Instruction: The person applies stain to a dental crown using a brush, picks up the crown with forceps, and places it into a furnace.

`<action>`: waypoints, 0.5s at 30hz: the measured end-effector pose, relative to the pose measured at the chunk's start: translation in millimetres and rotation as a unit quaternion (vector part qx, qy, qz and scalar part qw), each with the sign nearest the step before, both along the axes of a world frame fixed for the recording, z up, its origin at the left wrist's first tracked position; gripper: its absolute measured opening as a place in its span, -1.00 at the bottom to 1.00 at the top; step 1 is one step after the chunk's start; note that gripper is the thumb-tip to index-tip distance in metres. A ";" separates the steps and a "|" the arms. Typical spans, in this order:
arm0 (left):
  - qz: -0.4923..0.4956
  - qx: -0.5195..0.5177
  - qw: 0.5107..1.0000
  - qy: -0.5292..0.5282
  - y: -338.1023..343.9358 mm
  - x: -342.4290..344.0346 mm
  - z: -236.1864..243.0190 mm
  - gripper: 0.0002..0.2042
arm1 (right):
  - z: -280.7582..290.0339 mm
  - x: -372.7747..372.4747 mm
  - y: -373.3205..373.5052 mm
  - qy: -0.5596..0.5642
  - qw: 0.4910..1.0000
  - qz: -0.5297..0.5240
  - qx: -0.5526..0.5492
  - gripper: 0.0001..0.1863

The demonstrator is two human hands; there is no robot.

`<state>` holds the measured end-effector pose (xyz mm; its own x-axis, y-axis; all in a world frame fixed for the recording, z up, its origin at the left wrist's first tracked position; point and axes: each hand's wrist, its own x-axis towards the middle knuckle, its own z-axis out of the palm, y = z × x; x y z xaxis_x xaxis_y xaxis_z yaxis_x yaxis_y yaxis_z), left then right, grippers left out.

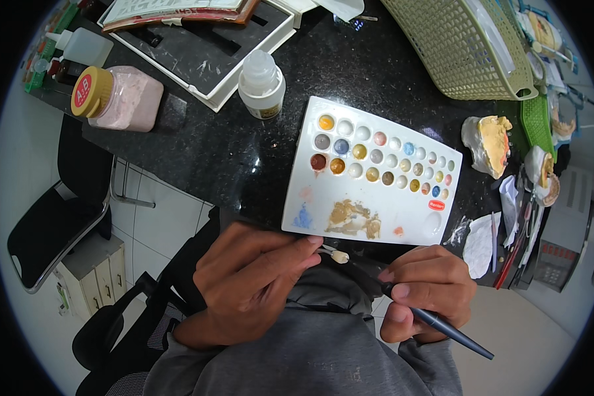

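Note:
My left hand [254,277] pinches a thin metal holder [325,250], most of it hidden by the fingers. At its tip sits a small ivory dental crown [340,257], just off the palette's near edge. In my right hand [432,287] is a brush [442,323] with a dark blue handle, gripped like a pen. Its dark ferrule points left toward the crown; I cannot make out whether the bristles touch it. Beyond both hands lies a white paint palette [402,228] with rows of small coloured wells and brown, blue and pinkish smears on its flat part.
Past the palette stands a white dropper bottle [262,89]; left of it are a yellow-lidded jar of pink powder [129,99] and a white-rimmed tray [218,99]. A green basket [455,49], a plaster dental model [487,145] and crumpled tissue [480,247] lie to the right.

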<state>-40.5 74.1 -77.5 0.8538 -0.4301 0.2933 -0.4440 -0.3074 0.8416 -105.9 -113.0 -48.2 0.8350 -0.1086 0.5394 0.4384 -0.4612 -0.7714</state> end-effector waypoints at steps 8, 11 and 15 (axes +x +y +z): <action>0.000 -0.005 1.000 0.004 -0.1 -0.1 0.9 -0.60 | -1.3 -0.4 0.2 -0.005 1.000 -0.009 -0.009 -0.83; -0.002 -0.005 1.000 0.005 -1.0 0.4 1.5 -0.61 | -1.8 -0.9 -0.9 -0.007 1.000 -0.005 -0.004 -0.83; -0.002 -0.002 1.000 0.008 -0.7 0.4 2.3 -0.61 | -2.4 -1.2 -0.8 -0.007 1.000 0.000 0.000 -0.83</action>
